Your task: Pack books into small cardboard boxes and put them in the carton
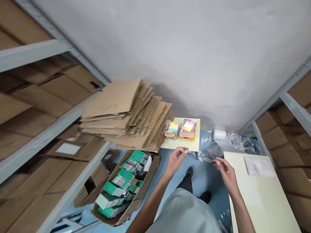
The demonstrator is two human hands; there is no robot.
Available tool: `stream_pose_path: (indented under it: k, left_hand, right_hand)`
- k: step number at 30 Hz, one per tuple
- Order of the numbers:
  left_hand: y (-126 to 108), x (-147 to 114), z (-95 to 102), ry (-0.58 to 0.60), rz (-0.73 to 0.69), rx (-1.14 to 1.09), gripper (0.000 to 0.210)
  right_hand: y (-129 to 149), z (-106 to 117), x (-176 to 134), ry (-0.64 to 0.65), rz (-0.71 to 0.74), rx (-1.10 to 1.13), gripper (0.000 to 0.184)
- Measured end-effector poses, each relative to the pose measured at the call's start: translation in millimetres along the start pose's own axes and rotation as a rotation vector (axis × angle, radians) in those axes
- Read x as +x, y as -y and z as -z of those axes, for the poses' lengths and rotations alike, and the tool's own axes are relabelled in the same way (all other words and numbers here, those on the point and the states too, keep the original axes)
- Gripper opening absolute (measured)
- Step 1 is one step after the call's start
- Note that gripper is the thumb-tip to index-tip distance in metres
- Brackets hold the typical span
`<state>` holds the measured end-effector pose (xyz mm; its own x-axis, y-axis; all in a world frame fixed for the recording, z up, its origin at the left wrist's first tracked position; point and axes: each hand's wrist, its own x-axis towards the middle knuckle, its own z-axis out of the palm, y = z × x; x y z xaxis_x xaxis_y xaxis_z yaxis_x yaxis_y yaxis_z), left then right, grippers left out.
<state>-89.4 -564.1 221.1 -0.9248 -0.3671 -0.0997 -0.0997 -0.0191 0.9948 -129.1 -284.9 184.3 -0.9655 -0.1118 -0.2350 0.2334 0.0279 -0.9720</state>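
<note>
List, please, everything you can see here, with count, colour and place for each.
flattened cardboard: one tall stack, brown, centre left
open carton: one, brown, on the floor, full of green and white boxes
small table: one, pale yellow, by the wall, bearing colourful packs
large table: one, pale yellow, right
roll: one, white, on the floor by the wall
shelves: grey, both sides, holding brown cartons
left hand: fingers pinched, near the small table
right hand: touching a clear plastic bag

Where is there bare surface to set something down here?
The large pale table at right is mostly bare below the clear sheet. The small table is bare only along its near edge, by the colourful packs. The open box is crowded.
</note>
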Motion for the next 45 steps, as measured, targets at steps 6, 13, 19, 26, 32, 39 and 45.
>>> stream_pose_path:
  k: [6, 13, 19, 26, 32, 39, 45]
  left_hand:
    - [-13, 5, 116.3, -0.257, -0.083, -0.046, 0.052]
    - [-56, 4, 254.8, -0.436, -0.180, -0.087, 0.040]
    - [-74, 19, 325.7, -0.493, -0.219, -0.161, 0.035]
    - [-69, 36, 348.7, -0.512, -0.198, -0.287, 0.038]
    - [-73, 54, 359.5, -0.452, -0.222, -0.347, 0.052]
    - [-91, 74, 357.6, -0.431, -0.254, -0.505, 0.070]
    - [-106, 74, 342.7, -0.538, -0.288, -0.501, 0.051]
  right_hand:
    - [31, -111, 18, 0.189, 0.102, -0.095, 0.057]
    - [96, -312, 40, 0.490, 0.272, -0.109, 0.052]
    - [135, -441, 58, 0.576, 0.254, -0.051, 0.061]
    - [157, -511, 86, 0.538, 0.158, -0.039, 0.070]
    - [160, -535, 91, 0.596, 0.178, 0.030, 0.063]
    - [183, -538, 69, 0.557, 0.260, 0.204, 0.052]
    - [177, -491, 35, 0.532, 0.290, 0.167, 0.044]
